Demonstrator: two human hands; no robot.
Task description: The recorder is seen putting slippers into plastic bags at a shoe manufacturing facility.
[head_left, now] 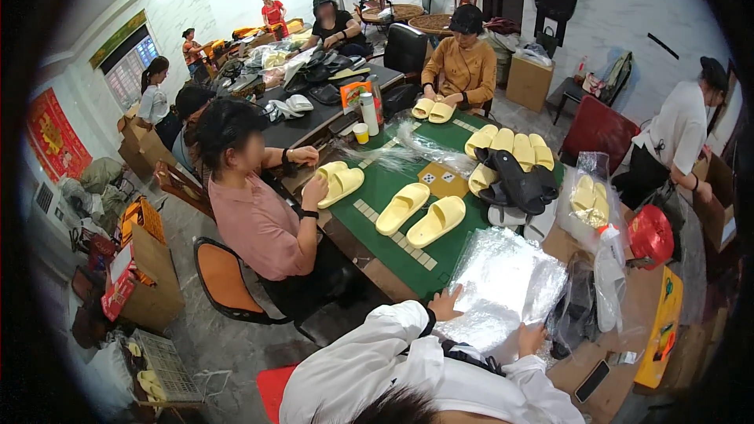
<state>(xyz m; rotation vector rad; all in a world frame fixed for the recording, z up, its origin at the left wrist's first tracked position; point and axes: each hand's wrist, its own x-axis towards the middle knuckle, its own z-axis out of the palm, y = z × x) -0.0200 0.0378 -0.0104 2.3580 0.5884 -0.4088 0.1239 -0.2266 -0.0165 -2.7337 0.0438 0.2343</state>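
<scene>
A stack of clear plastic bags lies on the near corner of the green table. My left hand rests with spread fingers on the stack's left edge. My right hand is curled on the near edge of a bag. A loose pair of yellow slippers lies on the green top just beyond the bags. Farther right are a row of yellow slippers and some black slippers.
A person in pink at the left holds yellow slippers; a person in a mustard top handles another pair. Bagged slippers, a red bag, a phone and a yellow packet lie at right. An orange chair stands near left.
</scene>
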